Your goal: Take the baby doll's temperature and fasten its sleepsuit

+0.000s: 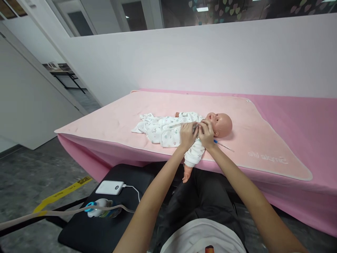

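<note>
White wall (184,63) is closing off 12 o'clock behind the pink-draped desk (302,119), and a pale peach mat (118,112) is spreading over it, leaving room toward 10 and 3 o'clock around the doll (168,131). It is lying on its back near the 6 o'clock edge, head pointing to 3, legs to 9; its near sleeve (195,154) is spilling over that edge, the small plastic hand hanging beyond. At the collar, the person's left hand (188,134) and right hand (206,133) are almost meeting, fingers bending narrowly together; they are hiding the neckline, so I cannot tell whether they are pinching cloth. Slim and blue-ended, a rod (225,146) is lying at 4 o'clock; whether it is continuing behind the right wrist is staying unclear. Smooth, rounded and bald, the doll's head is contrasting with its wrinkled, printed garment. Toward 8 o'clock, a flat white device (110,187) is resting on the black chair (100,232), and a thick cable (65,212) is crossing, partly covering, a bottle (101,204).
</note>
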A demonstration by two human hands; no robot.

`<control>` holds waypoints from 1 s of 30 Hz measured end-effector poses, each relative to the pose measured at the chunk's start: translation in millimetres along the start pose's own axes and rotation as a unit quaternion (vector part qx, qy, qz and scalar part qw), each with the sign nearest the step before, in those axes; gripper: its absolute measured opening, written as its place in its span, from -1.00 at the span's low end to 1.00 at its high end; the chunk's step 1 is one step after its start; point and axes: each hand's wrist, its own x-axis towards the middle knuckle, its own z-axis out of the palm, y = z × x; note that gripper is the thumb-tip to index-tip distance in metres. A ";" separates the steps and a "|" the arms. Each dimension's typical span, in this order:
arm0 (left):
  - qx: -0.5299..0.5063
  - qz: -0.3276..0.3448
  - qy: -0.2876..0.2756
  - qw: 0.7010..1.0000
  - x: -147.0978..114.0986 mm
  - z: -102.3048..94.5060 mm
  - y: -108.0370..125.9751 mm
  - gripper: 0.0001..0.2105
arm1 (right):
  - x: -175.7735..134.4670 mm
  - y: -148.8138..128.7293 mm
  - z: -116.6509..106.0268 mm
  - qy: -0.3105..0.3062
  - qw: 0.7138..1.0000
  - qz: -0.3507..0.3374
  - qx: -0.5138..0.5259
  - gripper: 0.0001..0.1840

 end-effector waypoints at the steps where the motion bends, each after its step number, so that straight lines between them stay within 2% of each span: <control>1: 0.001 0.000 0.002 1.000 -0.1 0.5 -0.2 -0.84 | -1.1 1.6 1.1 -0.007 1.000 0.009 -0.003 -0.73; 9: 0.009 -0.007 -0.002 1.000 -0.1 2.9 0.3 -0.76 | -4.9 9.9 0.3 -0.080 0.995 0.061 0.021 -0.74; 12: 0.011 -0.005 -0.003 1.000 0.3 1.9 1.3 -0.74 | -5.0 8.2 -0.8 -0.090 0.993 0.078 0.017 -0.76; 18: 0.007 -0.011 0.024 1.000 1.0 0.0 3.3 -0.80 | -3.4 4.6 -1.8 -0.073 0.995 0.067 0.016 -0.77; 25: 0.029 -0.064 0.049 0.996 1.2 -4.0 7.6 -0.89 | 2.8 1.7 -4.4 -0.019 0.999 0.026 0.021 -0.77; 30: 0.026 -0.058 0.040 0.997 0.0 -14.7 -4.3 -0.90 | 6.5 -4.7 -7.4 -0.003 0.999 0.019 0.032 -0.77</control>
